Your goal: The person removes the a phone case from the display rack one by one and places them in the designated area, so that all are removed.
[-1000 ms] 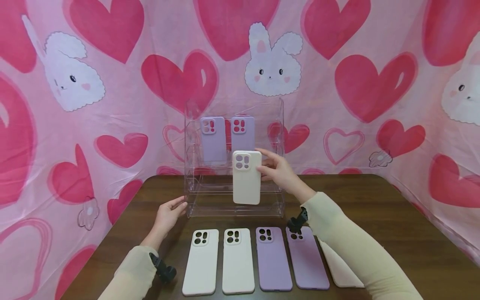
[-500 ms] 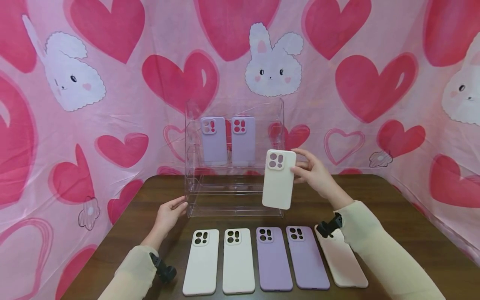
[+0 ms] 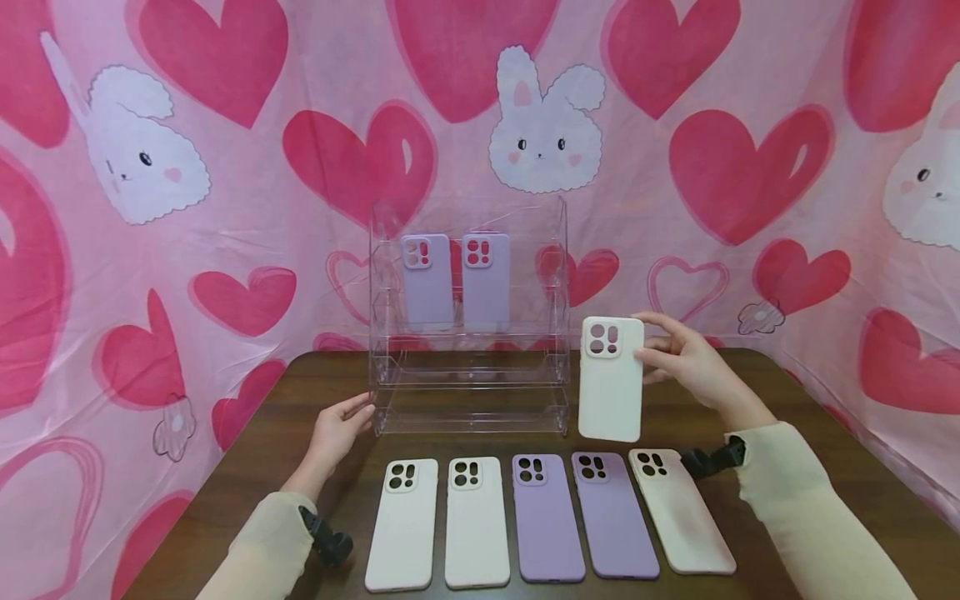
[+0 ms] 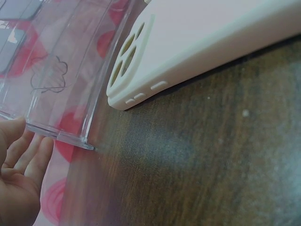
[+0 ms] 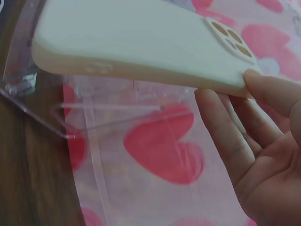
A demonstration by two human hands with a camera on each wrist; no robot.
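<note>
A cream phone case (image 3: 611,392) is upright in the air right of the clear display rack (image 3: 471,423), its camera cutouts at the top. My right hand (image 3: 686,358) pinches its right edge, thumb in front and fingers behind; the right wrist view shows the thumb (image 5: 270,89) near the camera end. My left hand (image 3: 339,429) holds the rack's lower left edge between thumb and fingers, also seen in the left wrist view. Two lilac phone cases (image 3: 427,287) stand side by side on an upper tier of the rack.
Along the table front lie two white cases (image 3: 401,529), two purple cases (image 3: 550,525) and a pale pinkish case (image 3: 686,517) under my right wrist camera (image 3: 716,458). The dark wooden table (image 3: 810,467) meets a pink heart-and-rabbit cloth (image 3: 465,158) behind.
My right hand has carried the cream phone case from in front of the rack to the right and slightly down, uncovering the pale pinkish case. The left hand stays at the rack.
</note>
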